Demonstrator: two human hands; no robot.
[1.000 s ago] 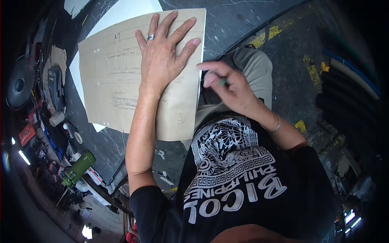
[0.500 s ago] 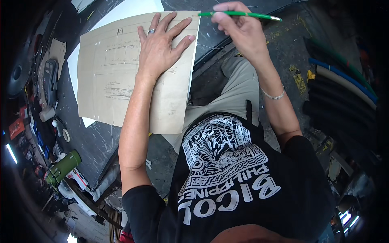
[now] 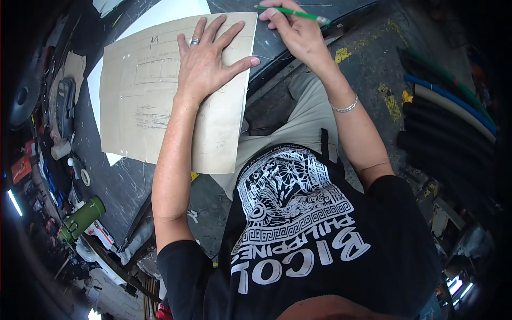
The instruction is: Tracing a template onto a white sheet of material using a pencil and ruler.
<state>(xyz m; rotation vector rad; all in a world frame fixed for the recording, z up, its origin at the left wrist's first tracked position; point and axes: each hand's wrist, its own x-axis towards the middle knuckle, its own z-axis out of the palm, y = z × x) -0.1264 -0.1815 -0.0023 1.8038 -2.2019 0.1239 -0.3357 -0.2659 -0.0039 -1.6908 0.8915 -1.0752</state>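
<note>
A large brown paper pattern sheet (image 3: 120,106) with pencil lines and small punched holes lies over white sheet material (image 3: 162,15) on the dark table. My left hand (image 3: 210,66) rests flat on the brown sheet with its fingers spread, a ring on one finger and the thumb reaching its right edge. Just past the upper right corner of the sheet, my right hand (image 3: 296,34) grips a green pencil (image 3: 301,14). The pencil's tip points left, close to that corner. White material shows as a thin strip along the sheet's right edge.
On the dark scratched tabletop (image 3: 120,200), a green cylinder (image 3: 82,217) and a roll of tape (image 3: 86,177) lie at the left. Rolls of dark, blue and tan material (image 3: 448,122) are stacked at the right. The table's edge runs below my right hand.
My right hand has moved left with the pencil, which is now tilted more steeply. My left hand stays on the sheet, its thumb spread wider. The whole view has shifted slightly.
</note>
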